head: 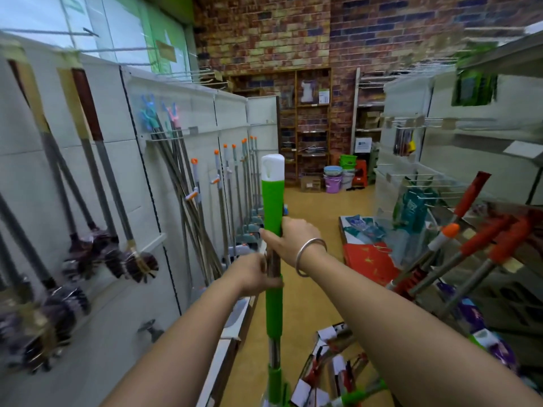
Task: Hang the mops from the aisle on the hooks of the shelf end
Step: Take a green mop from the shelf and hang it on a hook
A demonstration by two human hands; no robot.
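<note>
One green-handled mop (273, 207), two hands (255, 274), perhaps three red-handled mops (470, 195), one bangle (311, 255).

I can read no text from here. The white card (324, 97) on the wooden back shelves (305, 118) and the tags (326, 333) on the packets lying on the floor seem to carry print, but it is too blurred to make out.

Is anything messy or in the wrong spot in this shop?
Yes. Packaged goods lie scattered on the floor low right, and red-handled mops lean in a loose heap at the right instead of hanging. Both hands, left and right, grip a green mop upright.
</note>
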